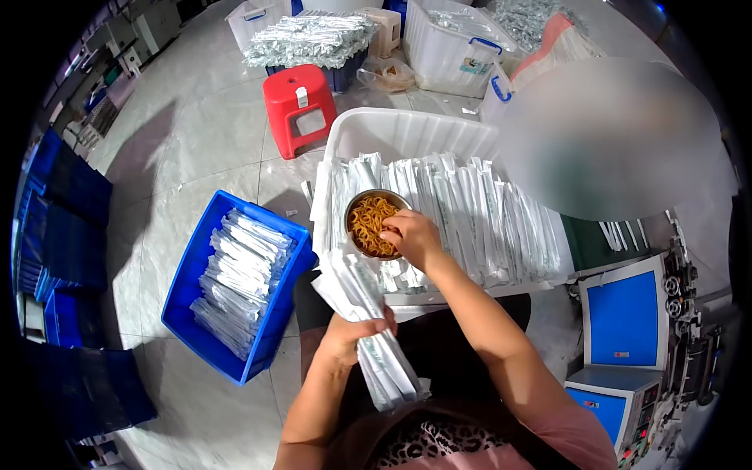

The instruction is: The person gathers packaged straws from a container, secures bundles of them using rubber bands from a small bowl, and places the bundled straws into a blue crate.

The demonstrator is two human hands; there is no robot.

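My left hand (362,335) is closed round a bundle of long white paper-and-film wrapped packets (379,364), held slanting in front of my body. My right hand (415,237) reaches over the rim of a round metal bowl (407,202). Its fingers are curled, with the tips pinched among the yellow-brown rubber bands (368,219) in the bowl. The bowl sits on rows of similar packets (486,223) in a large white plastic tub (407,129). How many bands the fingertips hold is hidden.
A blue crate (188,309) of packets stands on the floor at left. Beyond the tub are a red stool (300,98), a heaped pile of packets (309,37) and white bins (442,59). Blue-panelled machinery (623,317) is at right, and blue crates (74,188) are stacked far left.
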